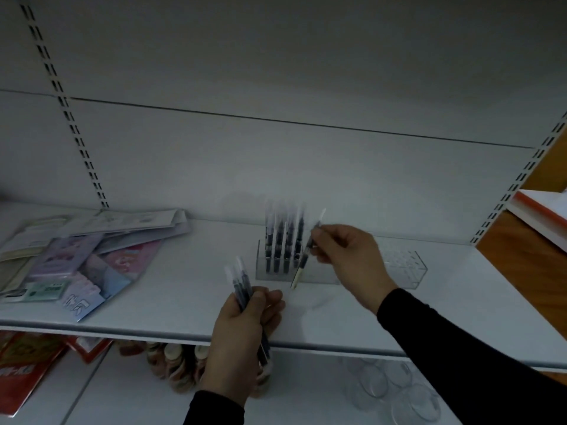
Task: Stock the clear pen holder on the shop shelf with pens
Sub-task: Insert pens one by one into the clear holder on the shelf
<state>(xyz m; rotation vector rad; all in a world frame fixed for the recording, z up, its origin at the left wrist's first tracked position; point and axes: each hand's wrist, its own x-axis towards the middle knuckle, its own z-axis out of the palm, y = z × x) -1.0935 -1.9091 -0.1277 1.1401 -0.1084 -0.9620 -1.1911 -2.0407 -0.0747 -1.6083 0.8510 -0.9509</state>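
A clear pen holder (319, 276) stands on the white shelf (171, 302), with several dark pens (283, 240) upright in its left part. My right hand (346, 259) pinches a single pen (306, 253) that slants down in front of the holder's middle, its lower tip near the holder's base. My left hand (242, 335) grips a small bundle of pens (242, 286) in front of the shelf edge, their clear caps pointing up. The holder's right part shows only open holes (402, 262).
A pile of stationery packs and envelopes (76, 256) lies at the shelf's left. Slotted uprights (518, 179) frame the back panel. The lower shelf holds red packets (24, 369), round items (171, 363) and clear lids (395, 388). A red-edged board (543, 213) juts in at right.
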